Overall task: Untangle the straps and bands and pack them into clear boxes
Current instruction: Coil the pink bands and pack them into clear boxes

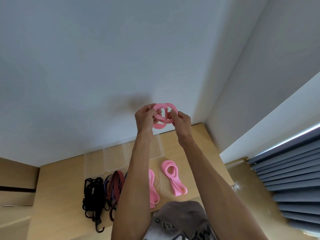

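Head view: pink band (161,116), twisted into loops, was held up in the air in front of the wall, well above the surface (199,146). Left hand (145,117) & right hand (181,122) both had fingers curled round it, pinching the loops from either side. Below lay clear boxes (103,160) in a row, 2 more pink bands (172,177), a red-striped strap (115,186) & a black strap tangle (92,196) beside it.
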### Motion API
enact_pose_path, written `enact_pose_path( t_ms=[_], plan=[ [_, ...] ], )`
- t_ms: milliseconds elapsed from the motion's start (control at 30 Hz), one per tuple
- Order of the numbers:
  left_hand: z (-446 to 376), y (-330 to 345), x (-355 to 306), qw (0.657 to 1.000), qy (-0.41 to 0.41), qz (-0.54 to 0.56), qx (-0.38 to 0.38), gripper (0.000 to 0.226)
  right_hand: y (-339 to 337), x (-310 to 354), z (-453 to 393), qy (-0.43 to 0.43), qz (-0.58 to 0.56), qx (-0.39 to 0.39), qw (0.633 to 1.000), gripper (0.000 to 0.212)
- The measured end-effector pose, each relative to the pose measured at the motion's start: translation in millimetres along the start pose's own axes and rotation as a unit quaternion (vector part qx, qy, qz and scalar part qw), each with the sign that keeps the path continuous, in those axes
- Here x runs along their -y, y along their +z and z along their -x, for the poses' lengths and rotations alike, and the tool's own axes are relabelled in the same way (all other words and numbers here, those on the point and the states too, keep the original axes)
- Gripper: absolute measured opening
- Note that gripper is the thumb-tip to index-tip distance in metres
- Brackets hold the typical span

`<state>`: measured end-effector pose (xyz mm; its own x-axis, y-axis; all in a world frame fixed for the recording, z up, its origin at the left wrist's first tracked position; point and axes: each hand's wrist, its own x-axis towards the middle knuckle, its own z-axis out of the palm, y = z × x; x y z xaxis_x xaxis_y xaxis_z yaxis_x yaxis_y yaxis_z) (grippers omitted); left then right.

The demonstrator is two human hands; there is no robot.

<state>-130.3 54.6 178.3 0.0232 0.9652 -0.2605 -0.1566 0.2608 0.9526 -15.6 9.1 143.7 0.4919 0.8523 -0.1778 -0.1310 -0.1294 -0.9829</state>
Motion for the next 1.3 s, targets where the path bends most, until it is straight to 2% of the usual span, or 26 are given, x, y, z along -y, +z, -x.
enact_pose_path(
  t_ms=[100,233,367,500,733,800,867,967,1033,1100,1167,1233,1300],
  plan=[
    [1.5,-3.7,-6.3,0.999,-0.001,0.050,0.008,0.028,-2.8,-7.2,-1.3,0.030,0.008,-0.018,0.999,0.037],
    [0.3,-14.5,-18.7,0.990,0.011,0.136,0.014,0.029,-14.7,-25.3,-3.6,0.106,-0.011,-0.081,0.991,0.025],
    [-3.2,-24.4,-27.8,0.994,0.038,0.100,0.024,0.026,-30.9,-47.2,3.9,0.158,-0.008,-0.123,0.980,0.024],
    [-5.5,-25.6,-24.8,0.995,0.031,0.094,-0.017,0.021,-40.7,-61.4,7.7,0.207,-0.013,-0.164,0.965,0.020],
    [-8.1,-37.4,-8.1,0.988,0.010,0.075,-0.132,0.020,-57.1,-67.8,1.5,0.229,0.014,-0.207,0.951,0.021],
    [-8.1,-41.4,-8.9,0.990,0.007,0.071,-0.123,0.022,-60.2,-72.5,2.4,0.246,0.027,-0.207,0.946,0.016],
    [-4.5,-37.2,-11.6,0.998,0.018,0.040,-0.050,0.024,-58.6,-77.1,4.1,0.259,0.049,-0.187,0.946,0.007],
    [5.6,-16.0,-20.0,0.990,0.048,-0.071,0.114,0.024,-49.0,-81.0,7.5,0.281,0.101,-0.115,0.947,0.035],
    [10.2,-3.1,-25.5,0.976,0.057,-0.110,0.177,0.024,-41.4,-77.3,8.9,0.270,0.191,-0.055,0.942,0.054],
    [11.8,3.2,-28.4,0.968,0.062,-0.128,0.208,0.024,-35.7,-66.1,10.3,0.222,0.202,0.010,0.954,0.073],
    [11.5,3.7,-29.5,0.961,0.073,-0.143,0.223,0.024,-34.1,-50.7,10.3,0.153,0.095,0.081,0.980,0.082],
    [9.2,2.1,-28.7,0.961,0.083,-0.146,0.218,0.022,-34.5,-33.1,5.1,0.104,0.028,0.130,0.986,0.077],
    [5.8,-0.2,-25.2,0.963,0.090,-0.148,0.204,0.022,-32.9,-13.5,-0.3,0.062,0.015,0.173,0.983,0.065]
  ],
)
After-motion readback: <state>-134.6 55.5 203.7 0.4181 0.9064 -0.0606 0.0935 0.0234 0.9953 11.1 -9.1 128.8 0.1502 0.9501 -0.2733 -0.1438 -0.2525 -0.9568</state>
